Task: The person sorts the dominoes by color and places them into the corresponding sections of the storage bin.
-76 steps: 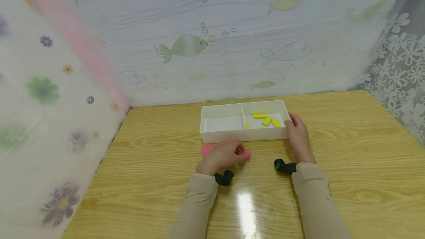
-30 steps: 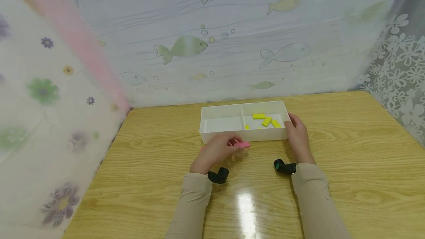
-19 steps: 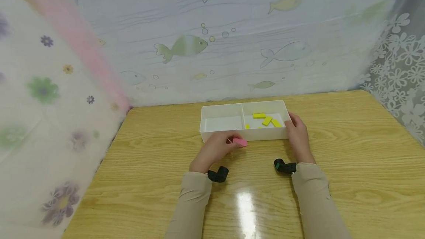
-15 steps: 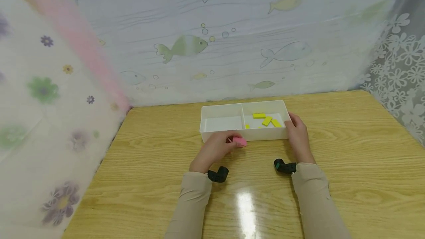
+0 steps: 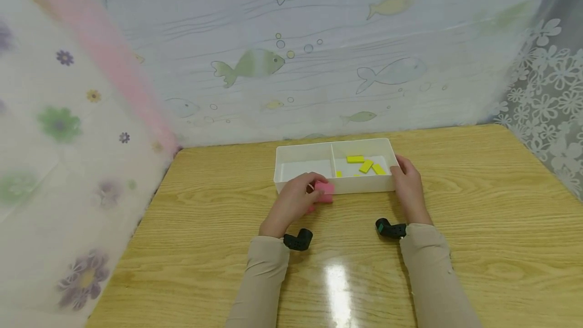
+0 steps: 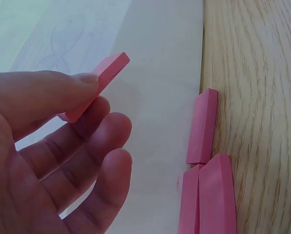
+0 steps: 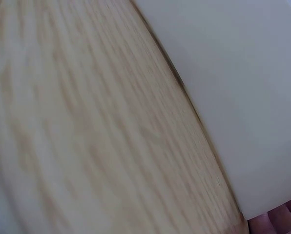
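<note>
Fingers [image 6: 97, 110] and thumb of the left hand [image 5: 291, 200] pinch a pink block [image 6: 114, 67] by one end, in front of the box [image 5: 364, 185] — an uneven pinch could let it pivot and drop onto the other blocks [image 6: 202, 126] below. If the right hand [image 5: 410, 189], gripping the box's right end, shifted, the box might knock those.

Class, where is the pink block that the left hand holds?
In the head view, the pink block is pinched in the left hand, before the near wall of the box, slightly left of the box's middle.
</note>
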`<control>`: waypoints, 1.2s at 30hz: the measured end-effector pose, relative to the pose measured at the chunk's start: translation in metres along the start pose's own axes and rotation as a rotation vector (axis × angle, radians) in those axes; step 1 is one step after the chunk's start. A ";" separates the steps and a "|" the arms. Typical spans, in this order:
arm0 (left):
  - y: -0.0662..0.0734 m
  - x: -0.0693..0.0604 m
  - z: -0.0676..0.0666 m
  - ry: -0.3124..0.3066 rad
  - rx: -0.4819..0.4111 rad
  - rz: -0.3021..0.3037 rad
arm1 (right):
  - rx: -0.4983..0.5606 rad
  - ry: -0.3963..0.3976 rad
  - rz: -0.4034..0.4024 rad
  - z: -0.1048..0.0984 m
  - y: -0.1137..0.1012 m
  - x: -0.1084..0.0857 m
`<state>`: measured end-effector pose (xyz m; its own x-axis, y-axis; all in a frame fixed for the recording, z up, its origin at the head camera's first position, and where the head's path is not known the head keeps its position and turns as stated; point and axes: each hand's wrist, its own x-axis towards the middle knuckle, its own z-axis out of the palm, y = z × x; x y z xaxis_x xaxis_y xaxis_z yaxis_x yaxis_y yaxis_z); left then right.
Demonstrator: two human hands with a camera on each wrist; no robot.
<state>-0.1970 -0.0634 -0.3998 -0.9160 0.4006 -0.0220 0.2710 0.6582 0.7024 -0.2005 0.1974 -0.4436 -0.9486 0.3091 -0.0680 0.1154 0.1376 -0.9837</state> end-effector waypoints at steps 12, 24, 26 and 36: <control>0.000 -0.003 -0.003 0.027 -0.073 -0.013 | -0.014 0.009 0.000 0.000 0.000 0.000; 0.001 -0.002 -0.004 0.038 -0.080 0.002 | -0.019 0.008 -0.003 0.000 0.001 0.000; 0.001 -0.003 -0.004 0.044 -0.080 0.008 | -0.022 0.008 -0.007 0.000 0.001 0.000; 0.000 -0.002 -0.005 0.068 -0.052 0.035 | -0.020 0.002 -0.012 0.000 0.000 -0.001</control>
<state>-0.1969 -0.0671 -0.3963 -0.9247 0.3773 0.0497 0.2886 0.6100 0.7380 -0.1995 0.1976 -0.4438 -0.9493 0.3093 -0.0555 0.1095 0.1599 -0.9810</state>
